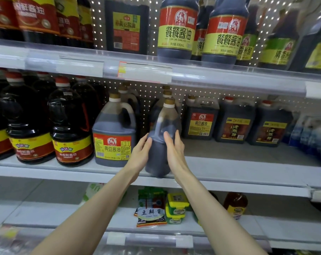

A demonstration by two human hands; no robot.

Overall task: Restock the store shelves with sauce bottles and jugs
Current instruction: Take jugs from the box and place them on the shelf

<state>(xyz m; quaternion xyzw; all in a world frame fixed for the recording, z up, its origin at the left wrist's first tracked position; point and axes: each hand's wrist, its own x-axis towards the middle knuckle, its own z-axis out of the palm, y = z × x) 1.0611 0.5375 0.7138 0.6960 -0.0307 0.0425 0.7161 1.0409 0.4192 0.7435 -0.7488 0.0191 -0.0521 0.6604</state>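
- The jug (164, 124) is stood nearly upright at the front edge of the middle shelf (238, 170).
- It is pressed between the left hand (140, 155) and right hand (174, 153), fingers straight, both equally near.

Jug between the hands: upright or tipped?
Upright, leaning slightly: the jug has its cap on top and its base at the shelf front edge; left hand and right hand lie flat against its sides.

Middle shelf (229, 162): three round dark jugs (71, 129) along its left front edge, two red-capped square jugs (233, 124) at its right end. Top shelf (192, 74), front edge: two 800 mL bottles (176, 30).
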